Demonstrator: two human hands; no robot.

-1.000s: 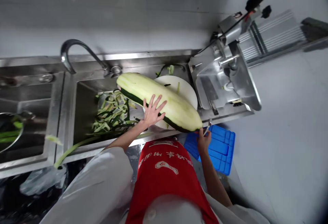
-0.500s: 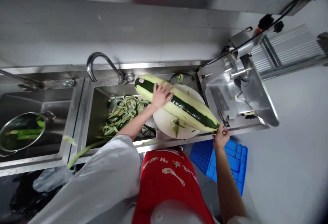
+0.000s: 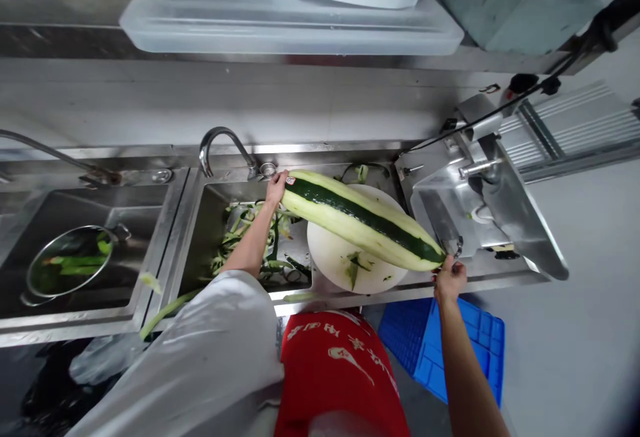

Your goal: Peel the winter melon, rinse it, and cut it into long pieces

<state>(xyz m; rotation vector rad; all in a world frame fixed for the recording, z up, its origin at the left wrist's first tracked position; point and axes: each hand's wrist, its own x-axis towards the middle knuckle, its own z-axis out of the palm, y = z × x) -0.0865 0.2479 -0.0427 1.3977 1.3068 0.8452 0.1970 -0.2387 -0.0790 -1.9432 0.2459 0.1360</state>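
Note:
A long winter melon (image 3: pixel 363 221), mostly peeled pale green with a dark green strip of skin along it, lies slanted over a round white chopping board (image 3: pixel 330 260). My left hand (image 3: pixel 276 188) is closed around its upper left end, beside a small sticker. At the lower right end, my right hand (image 3: pixel 451 278) is closed on a small metal peeler (image 3: pixel 459 246), mostly hidden by the fingers, and touches the melon's tip. Scraps of green peel (image 3: pixel 354 269) rest on the board.
Peel strips (image 3: pixel 240 230) fill part of the sink (image 3: pixel 200 214) under a curved tap (image 3: pixel 220 132). Leafy greens sit in a strainer (image 3: pixel 37 290) in the left sink. A metal slicing machine (image 3: pixel 520 217) stands right, with a blue crate (image 3: pixel 440 350) below. A shelf (image 3: pixel 90 40) runs above.
My left hand has slid from the melon's upper middle to its left end, where it now grips. My right hand stays at the other end. The view has tilted up, showing more shelf.

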